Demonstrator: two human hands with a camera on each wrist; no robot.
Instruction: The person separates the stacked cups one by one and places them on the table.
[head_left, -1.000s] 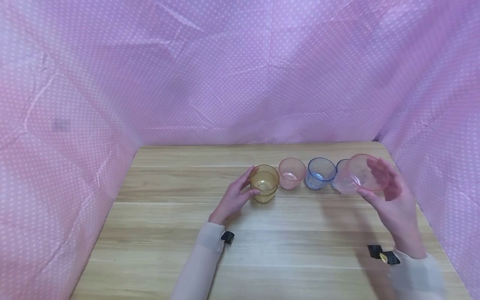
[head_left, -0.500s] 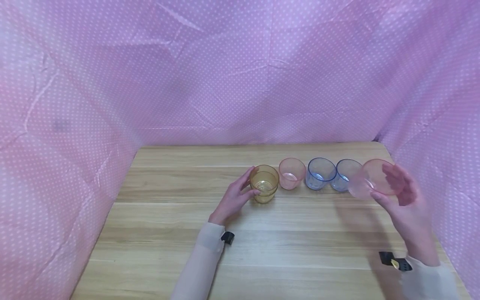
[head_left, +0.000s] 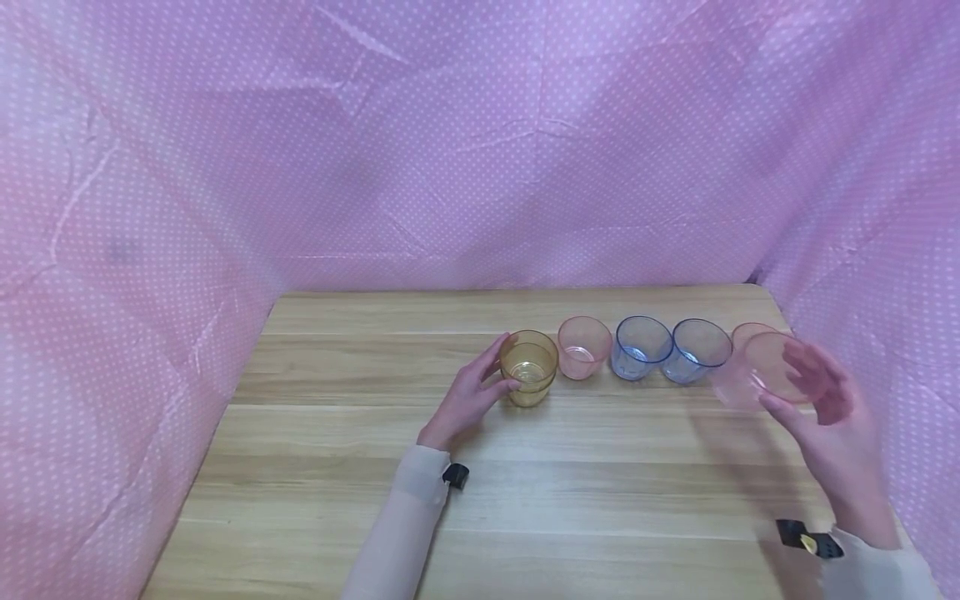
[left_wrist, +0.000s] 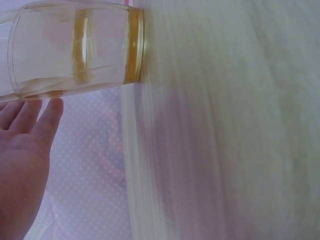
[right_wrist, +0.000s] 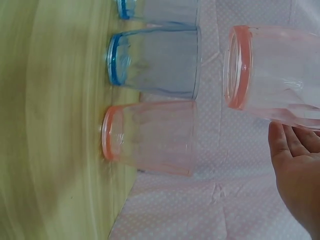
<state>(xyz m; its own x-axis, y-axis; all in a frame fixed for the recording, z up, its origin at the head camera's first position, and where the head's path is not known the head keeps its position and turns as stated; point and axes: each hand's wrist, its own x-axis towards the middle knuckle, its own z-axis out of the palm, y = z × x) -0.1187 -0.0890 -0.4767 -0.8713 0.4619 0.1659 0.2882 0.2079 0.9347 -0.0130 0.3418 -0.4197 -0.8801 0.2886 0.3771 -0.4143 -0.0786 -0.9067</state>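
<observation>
Two nested amber tumblers [head_left: 529,367] stand upright at the left end of a row. My left hand [head_left: 467,396] grips their side, thumb at the front and fingers behind. In the left wrist view, the lower base of the amber tumblers [left_wrist: 80,47] meets the table and the fingertips lie along the wall. My right hand [head_left: 836,425] holds a pink tumbler [head_left: 772,371] by its far side, raised off the table. It overlaps the standing pink tumbler [right_wrist: 150,137] at the row's right end in the head view. The right wrist view has the held pink tumbler [right_wrist: 275,75] level with that one's rim.
Between the end tumblers stand another pink tumbler [head_left: 583,348] and two blue tumblers, one left [head_left: 642,348] and one right [head_left: 697,352]. All are upright on the wooden table [head_left: 360,467]. A pink dotted cloth [head_left: 480,167] hangs behind the table and along both sides.
My right hand has moved right and slightly nearer with the pink tumbler, uncovering the right blue tumbler and part of the pink one at the end. The left hand has stayed still.
</observation>
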